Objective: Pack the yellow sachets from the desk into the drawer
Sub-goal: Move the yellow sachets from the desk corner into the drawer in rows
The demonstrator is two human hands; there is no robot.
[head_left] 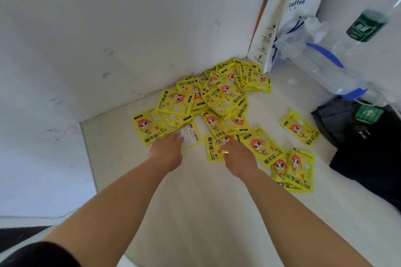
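Left hand [168, 149] palm-down on yellow foil sachets [221, 97] heaped on pale bench [195, 201]; right hand [236, 156] likewise, probably gathering; grip indeterminate.

Pale desk [195, 201] is carrying a heap of yellow sachets [219, 97] piled into the back corner, with strays lying flat nearer the front: one sachet [300, 127] sitting alone to the right, a pair [293, 170] overlapping near the front. White paper bag [288, 17] is standing at the back wall, clear plastic bag [321, 67] beside it, dark cloth item [366, 149] lying along the right edge.
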